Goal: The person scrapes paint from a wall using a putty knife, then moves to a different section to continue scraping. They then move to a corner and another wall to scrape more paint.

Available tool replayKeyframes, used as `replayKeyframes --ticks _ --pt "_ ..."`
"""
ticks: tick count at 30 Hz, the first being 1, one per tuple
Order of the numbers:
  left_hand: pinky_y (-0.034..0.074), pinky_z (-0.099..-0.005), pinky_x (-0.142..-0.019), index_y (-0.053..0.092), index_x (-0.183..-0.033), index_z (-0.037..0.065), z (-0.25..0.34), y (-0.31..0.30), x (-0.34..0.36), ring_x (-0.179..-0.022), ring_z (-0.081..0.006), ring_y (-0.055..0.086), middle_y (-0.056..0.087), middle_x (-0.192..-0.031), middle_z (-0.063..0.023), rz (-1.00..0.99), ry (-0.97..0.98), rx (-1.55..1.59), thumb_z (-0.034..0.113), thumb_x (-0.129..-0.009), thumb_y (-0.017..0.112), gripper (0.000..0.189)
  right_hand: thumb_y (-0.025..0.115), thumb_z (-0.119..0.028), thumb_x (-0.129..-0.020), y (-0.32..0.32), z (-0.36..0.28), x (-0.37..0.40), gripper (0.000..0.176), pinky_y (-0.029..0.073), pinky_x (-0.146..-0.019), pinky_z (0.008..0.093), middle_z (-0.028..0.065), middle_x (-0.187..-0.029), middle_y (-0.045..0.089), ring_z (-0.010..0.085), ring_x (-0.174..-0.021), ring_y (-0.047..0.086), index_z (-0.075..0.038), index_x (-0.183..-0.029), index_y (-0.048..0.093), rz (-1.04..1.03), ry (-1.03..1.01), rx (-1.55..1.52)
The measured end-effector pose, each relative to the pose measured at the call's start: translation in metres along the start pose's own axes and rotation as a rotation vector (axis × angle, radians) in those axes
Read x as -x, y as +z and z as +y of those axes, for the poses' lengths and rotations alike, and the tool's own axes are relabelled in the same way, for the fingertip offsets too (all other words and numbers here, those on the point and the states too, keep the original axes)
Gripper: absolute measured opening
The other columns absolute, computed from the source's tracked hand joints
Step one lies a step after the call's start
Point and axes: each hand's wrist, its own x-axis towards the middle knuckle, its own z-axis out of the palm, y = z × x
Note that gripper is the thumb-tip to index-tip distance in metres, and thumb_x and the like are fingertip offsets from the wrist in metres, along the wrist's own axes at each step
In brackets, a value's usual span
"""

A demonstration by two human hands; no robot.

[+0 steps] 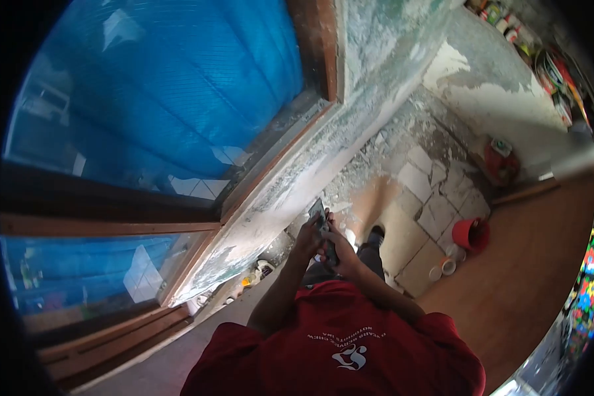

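In front of my body I hold what looks like a scraper, with a flat grey blade pointing away from me and a dark handle. My left hand is closed near the base of the blade. Close beside it, my right hand wraps round the handle, its fingers partly hidden. Just beyond the blade runs the wall under the window, its paint patchy and peeling. Plaster crumbs and dust cover the floor along its foot.
On my left is a wood-framed window with blue material behind the glass. Cracked tiles cover the floor ahead. To the right are a red bucket, small tubs and a brown board. A crowded shelf stands far right.
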Motion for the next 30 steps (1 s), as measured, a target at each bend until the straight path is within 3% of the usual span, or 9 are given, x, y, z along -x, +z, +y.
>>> replayKeyframes --ticks 3,6,8,9,13,17,23,26,30 --pt "0.046 -0.0362 -0.09 0.056 -0.104 0.006 0.001 -0.013 -0.001 -0.1 -0.0234 0.056 0.06 -0.098 -0.0084 0.029 -0.09 0.026 0.03 -0.097 0.041 0.029 0.051 -0.019 -0.089 -0.001 0.011 -0.021 0.036 0.041 -0.043 0.0257 0.0029 -0.072 0.049 0.0135 -0.054 0.05 -0.023 -0.123 0.04 0.054 0.026 -0.19" --pt "0.046 -0.0339 -0.086 0.056 -0.092 0.006 0.006 -0.017 0.0 -0.091 -0.0233 0.056 0.059 -0.088 -0.008 0.048 -0.046 -0.079 0.03 -0.097 0.041 0.029 0.05 -0.019 -0.089 -0.004 0.022 -0.043 0.023 0.04 -0.041 0.026 0.0027 -0.073 0.048 0.0141 -0.051 0.049 -0.022 -0.112 0.045 0.112 0.054 -0.27" --pt "0.046 -0.0318 -0.081 0.053 -0.084 0.007 0.015 -0.029 0.0 -0.083 -0.0213 0.055 0.056 -0.08 -0.0065 0.166 0.035 -0.13 0.03 -0.097 0.041 0.029 0.051 -0.018 -0.089 0.006 0.031 -0.055 0.019 0.039 -0.039 0.0257 0.0025 -0.073 0.048 0.0137 -0.05 0.048 -0.021 -0.107 0.045 0.157 0.028 -0.222" --pt "0.046 -0.0308 -0.078 0.052 -0.08 0.007 0.021 -0.035 -0.001 -0.079 -0.0202 0.055 0.055 -0.076 -0.0058 0.223 0.079 -0.157 0.03 -0.097 0.041 0.031 0.051 -0.018 -0.089 0.017 0.034 -0.06 0.01 0.037 -0.04 0.0236 0.0008 -0.073 0.047 0.0115 -0.049 0.045 -0.023 -0.096 0.045 0.18 -0.015 -0.215" --pt "0.043 -0.0263 -0.064 0.045 -0.07 0.01 0.061 -0.051 0.009 -0.063 -0.0147 0.049 0.049 -0.065 -0.0013 0.29 0.078 -0.149 0.03 -0.098 0.039 0.034 0.051 -0.019 -0.09 0.026 0.044 -0.093 0.011 0.037 -0.04 0.0217 -0.001 -0.07 0.045 0.009 -0.048 0.042 -0.027 -0.087 0.043 0.086 0.152 -0.158" --pt "0.043 -0.0256 -0.061 0.044 -0.069 0.011 0.09 -0.064 0.02 -0.06 -0.0143 0.048 0.047 -0.063 -0.0009 0.387 0.156 -0.109 0.032 -0.098 0.04 0.035 0.055 -0.025 -0.088 0.049 0.068 -0.122 0.009 0.035 -0.037 0.0226 -0.0009 -0.063 0.043 0.0091 -0.043 0.04 -0.026 -0.088 0.046 0.14 0.202 -0.178" --pt "0.042 -0.0262 -0.059 0.04 -0.067 0.012 0.131 -0.081 0.035 -0.058 -0.0151 0.046 0.044 -0.062 -0.0023 0.397 0.039 -0.087 0.035 -0.096 0.044 0.037 0.058 -0.027 -0.086 0.075 0.097 -0.15 0.012 0.036 -0.034 0.027 0.0029 -0.065 0.048 0.0119 -0.041 0.044 -0.018 -0.089 0.049 0.223 0.182 -0.234" --pt "0.042 -0.0269 -0.061 0.04 -0.067 0.012 0.149 -0.101 0.028 -0.059 -0.0158 0.045 0.044 -0.062 -0.003 0.273 -0.011 -0.174 0.034 -0.096 0.044 0.037 0.058 -0.026 -0.086 0.081 0.098 -0.155 0.014 0.037 -0.033 0.0279 0.0045 -0.066 0.049 0.0129 -0.042 0.046 -0.014 -0.089 0.05 0.237 0.139 -0.274" --pt "0.043 -0.0284 -0.065 0.04 -0.066 0.011 0.151 -0.104 0.019 -0.061 -0.0159 0.045 0.042 -0.061 -0.003 0.239 -0.072 0.016 0.033 -0.095 0.047 0.037 0.058 -0.025 -0.087 0.075 0.104 -0.171 0.013 0.036 -0.034 0.0264 0.0039 -0.066 0.048 0.0116 -0.042 0.045 -0.014 -0.088 0.051 0.244 0.1 -0.267"
